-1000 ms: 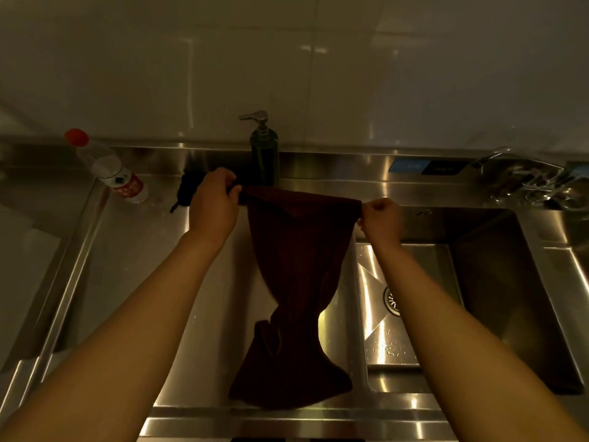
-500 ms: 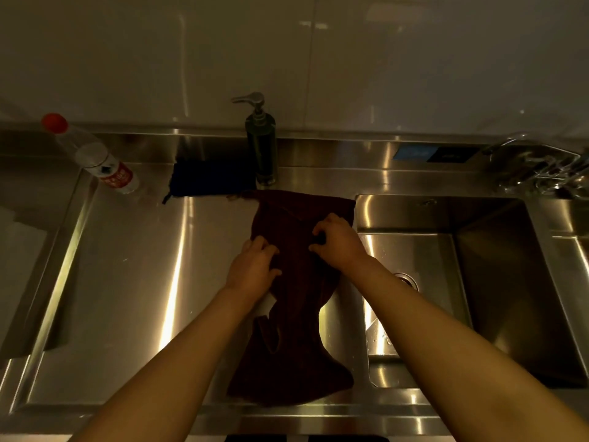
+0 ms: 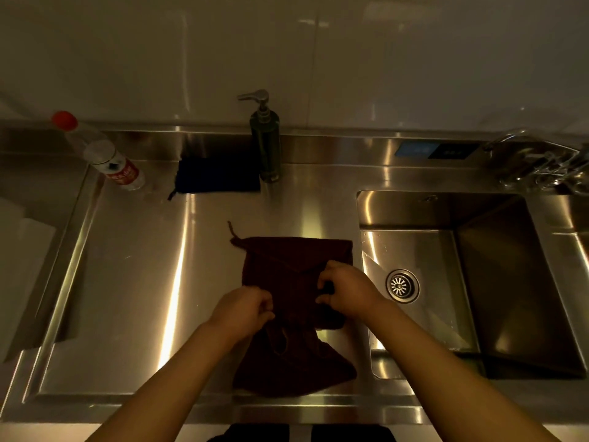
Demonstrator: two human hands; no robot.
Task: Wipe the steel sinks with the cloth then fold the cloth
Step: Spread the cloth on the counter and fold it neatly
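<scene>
Cloth (image 3: 288, 275): dark maroon, lying on the flat steel tabletop (image 3: 127, 282) just left of the sink basin; far portion spread flat with a folded-over flap, near portion bunched and fanned out toward the front edge.
Cloth loop: a thin cord projects from the far left corner.
Left hand (image 3: 242, 309): on the cloth's left edge at the narrowed middle; grip closed, fingers pinching the fabric.
Right hand (image 3: 349, 290): on the cloth's right side, beside the basin edge; grip closed, fingers curled onto a fold of the fabric.
Sink basin (image 3: 497, 282): right of the cloth, round drain strainer (image 3: 402, 286) visible.
Soap dispenser (image 3: 265, 138): upright at the back wall.
Dark blue cloth (image 3: 216, 175): flat, just left of the dispenser.
Plastic bottle (image 3: 102, 154): red cap, at the back left.
Faucet (image 3: 535, 161): at the back right.
</scene>
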